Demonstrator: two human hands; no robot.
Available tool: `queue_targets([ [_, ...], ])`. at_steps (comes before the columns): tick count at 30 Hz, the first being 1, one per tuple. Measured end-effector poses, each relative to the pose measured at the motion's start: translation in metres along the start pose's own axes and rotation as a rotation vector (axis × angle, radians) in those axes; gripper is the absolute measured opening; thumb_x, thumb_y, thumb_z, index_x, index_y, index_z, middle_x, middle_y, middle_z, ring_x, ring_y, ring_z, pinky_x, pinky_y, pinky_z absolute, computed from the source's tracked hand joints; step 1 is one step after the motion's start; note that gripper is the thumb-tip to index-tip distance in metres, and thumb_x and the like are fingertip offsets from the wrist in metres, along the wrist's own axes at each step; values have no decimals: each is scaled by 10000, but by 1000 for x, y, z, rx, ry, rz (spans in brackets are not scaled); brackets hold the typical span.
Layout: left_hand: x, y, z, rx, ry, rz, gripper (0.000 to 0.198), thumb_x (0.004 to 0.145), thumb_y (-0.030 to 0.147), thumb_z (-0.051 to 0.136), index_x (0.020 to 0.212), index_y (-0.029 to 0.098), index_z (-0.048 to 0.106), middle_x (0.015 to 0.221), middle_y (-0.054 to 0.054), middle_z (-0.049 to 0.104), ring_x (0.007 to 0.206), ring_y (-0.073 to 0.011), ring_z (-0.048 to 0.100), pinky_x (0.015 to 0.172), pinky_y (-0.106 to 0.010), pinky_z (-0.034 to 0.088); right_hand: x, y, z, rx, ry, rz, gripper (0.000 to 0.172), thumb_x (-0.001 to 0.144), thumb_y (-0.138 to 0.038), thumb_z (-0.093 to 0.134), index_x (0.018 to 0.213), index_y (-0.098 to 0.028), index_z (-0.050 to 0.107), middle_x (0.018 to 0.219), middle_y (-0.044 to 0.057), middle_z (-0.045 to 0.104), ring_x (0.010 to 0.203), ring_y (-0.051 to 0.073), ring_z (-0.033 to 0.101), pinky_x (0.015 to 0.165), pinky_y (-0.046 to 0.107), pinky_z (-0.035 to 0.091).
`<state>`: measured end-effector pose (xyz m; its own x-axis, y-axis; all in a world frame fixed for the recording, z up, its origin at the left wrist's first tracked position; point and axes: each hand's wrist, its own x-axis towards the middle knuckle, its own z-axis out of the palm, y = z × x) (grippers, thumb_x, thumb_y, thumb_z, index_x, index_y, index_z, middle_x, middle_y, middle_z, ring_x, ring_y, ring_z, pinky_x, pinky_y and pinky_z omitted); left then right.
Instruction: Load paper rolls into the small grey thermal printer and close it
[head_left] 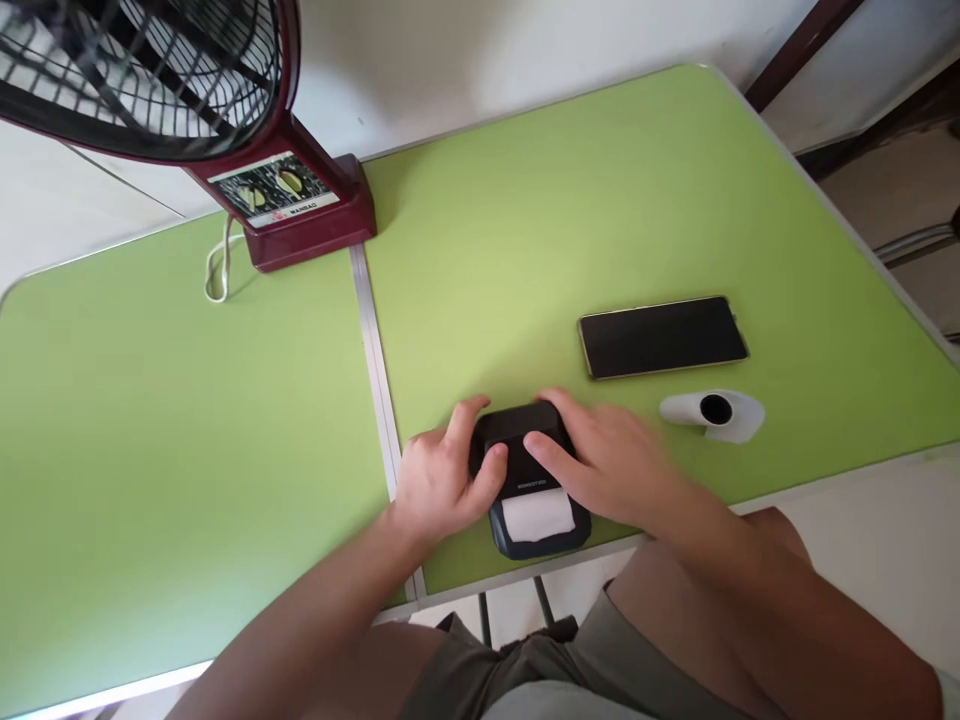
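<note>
you had two hands on one black box (529,484), which sat on one green table (480,260) near its front edge, just right of one metal strip (375,365). your left hand (446,480) held the box's left side, its fingers partly bent and its one thumb resting on top. your right hand (600,455) held the other side, fingers half curled about the far corner and one thumb on top; the rest of your fingers were hidden, so i couldn't tell how they stood. one piece of white paper (538,516) showed at the box's near end, below one line of small lettering.

beyond your right hand lay one phone (664,338), its screen dark, and nearer you, one white gadget (739,415) with one round black spot. at the back left stood one dark red fan (247,150) with two knobs (289,181) and one looped white cord (217,280) beside its base.
</note>
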<state>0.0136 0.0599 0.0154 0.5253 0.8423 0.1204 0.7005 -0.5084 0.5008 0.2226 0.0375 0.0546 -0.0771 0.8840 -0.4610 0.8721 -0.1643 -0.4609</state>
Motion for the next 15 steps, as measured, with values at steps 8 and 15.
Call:
queue_targets([
  [8, 9, -9, 7, -428, 155, -69, 554, 1081, 615, 340, 1426, 206, 485, 1186, -106, 711, 1049, -229, 716, 865, -361, 584, 17, 11, 11, 517, 350, -230, 601, 884, -539, 564, 1367, -187, 619, 619, -32, 573, 573, 166, 528, 612, 306, 398],
  [15, 13, -22, 8, -552, 109, -168, 619, 1022, 676, 434, 1420, 205, 489, 1302, -136, 650, 1098, -255, 670, 890, -396, 581, 29, 5, 20, 610, 303, -228, 581, 921, -462, 556, 1434, -190, 534, 678, -26, 602, 630, 180, 572, 639, 326, 441],
])
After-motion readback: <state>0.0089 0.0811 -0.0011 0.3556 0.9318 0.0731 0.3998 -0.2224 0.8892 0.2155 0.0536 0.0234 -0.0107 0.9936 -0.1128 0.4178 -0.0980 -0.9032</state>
